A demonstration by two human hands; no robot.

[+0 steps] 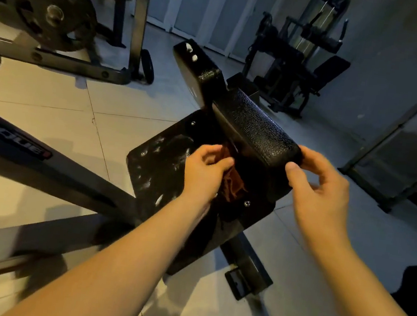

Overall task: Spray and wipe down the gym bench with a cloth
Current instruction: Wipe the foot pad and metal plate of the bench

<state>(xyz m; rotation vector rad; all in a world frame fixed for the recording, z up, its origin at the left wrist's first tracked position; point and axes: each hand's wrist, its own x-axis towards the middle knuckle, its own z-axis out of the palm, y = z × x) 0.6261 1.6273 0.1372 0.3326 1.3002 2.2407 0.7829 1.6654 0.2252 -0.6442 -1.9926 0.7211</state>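
The black gym bench fills the middle of the head view: a flat black panel (160,162) smeared with white foam, and a textured black pad (255,126) rising behind it. My left hand (205,173) pinches a reddish-brown cloth (232,186) that hangs in the dark gap below the pad. My right hand (316,180) grips the near end of the pad, thumb on its front corner and fingers curled over the edge. Two white foam spots sit on the far upper pad (197,60). No spray bottle is in view.
A weight rack with a black plate (50,7) stands at the upper left, its grey frame bar (45,165) crossing the tiled floor toward the bench. Another black exercise machine (296,64) stands behind. The bench's foot bracket (248,279) lies near my forearms.
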